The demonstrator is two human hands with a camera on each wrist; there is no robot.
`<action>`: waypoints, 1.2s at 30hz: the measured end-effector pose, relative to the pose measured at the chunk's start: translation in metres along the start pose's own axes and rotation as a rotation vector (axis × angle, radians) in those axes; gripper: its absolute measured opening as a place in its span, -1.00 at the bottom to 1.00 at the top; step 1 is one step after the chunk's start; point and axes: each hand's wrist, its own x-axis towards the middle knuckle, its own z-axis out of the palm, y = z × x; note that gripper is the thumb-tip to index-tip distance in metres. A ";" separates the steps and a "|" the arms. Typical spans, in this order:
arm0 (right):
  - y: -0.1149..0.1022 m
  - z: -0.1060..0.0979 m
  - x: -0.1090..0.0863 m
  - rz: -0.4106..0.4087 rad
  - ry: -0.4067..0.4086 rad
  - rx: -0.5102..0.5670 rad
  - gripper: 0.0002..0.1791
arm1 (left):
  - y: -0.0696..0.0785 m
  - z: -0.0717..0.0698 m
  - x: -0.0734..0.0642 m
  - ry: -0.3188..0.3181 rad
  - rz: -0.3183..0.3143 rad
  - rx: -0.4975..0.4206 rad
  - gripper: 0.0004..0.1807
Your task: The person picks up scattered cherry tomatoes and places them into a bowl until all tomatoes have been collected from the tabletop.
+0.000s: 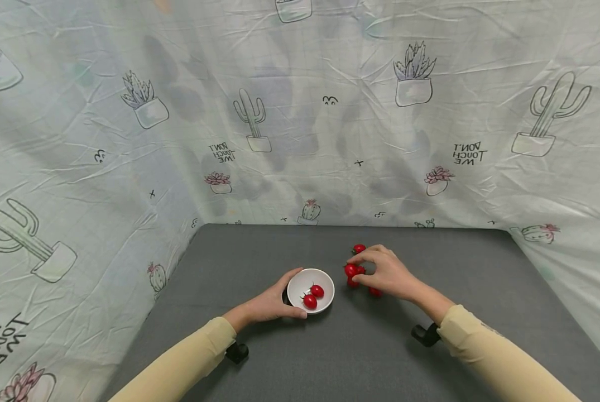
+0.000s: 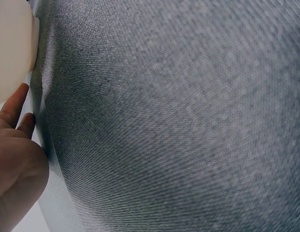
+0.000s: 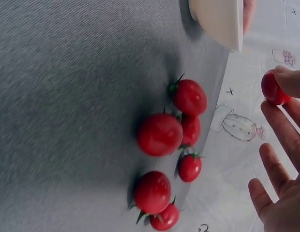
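Observation:
My left hand (image 1: 272, 302) curves round the near-left side of a small white bowl (image 1: 298, 287), thumb and fingers along its wall. Two cherry tomatoes (image 1: 310, 301) lie inside the bowl. To the right, my right hand (image 1: 389, 273) pinches one cherry tomato (image 3: 272, 88) between thumb and fingertips, raised above the cloth. Beneath and beside that hand, several more cherry tomatoes (image 3: 160, 135) with green stems sit clustered on the surface, partly covered by it in the head view. In the left wrist view only part of the left hand (image 2: 17, 154) and the bowl's pale side (image 2: 12, 48) show.
A dark grey cloth (image 1: 259, 251) covers the table. Behind and at both sides hangs a pale curtain (image 1: 300, 134) printed with potted cacti. One tomato (image 1: 359, 248) lies at the far end of the cluster. Black wrist mounts (image 1: 425, 335) hang under the sleeves.

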 end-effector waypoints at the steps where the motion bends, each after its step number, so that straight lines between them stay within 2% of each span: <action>1: -0.001 0.001 0.001 -0.006 -0.002 -0.001 -0.66 | 0.000 0.000 0.000 -0.001 -0.003 -0.001 0.22; 9: -0.011 0.013 0.011 -0.084 -0.023 -0.022 -0.67 | -0.001 0.001 0.000 -0.001 -0.003 -0.008 0.22; 22: -0.025 0.031 0.022 -0.137 -0.061 -0.029 -0.64 | -0.005 0.003 -0.001 -0.002 -0.019 0.001 0.21; 36: -0.029 0.046 0.046 -0.198 -0.135 -0.050 -0.64 | -0.005 0.001 -0.002 -0.023 -0.030 -0.015 0.20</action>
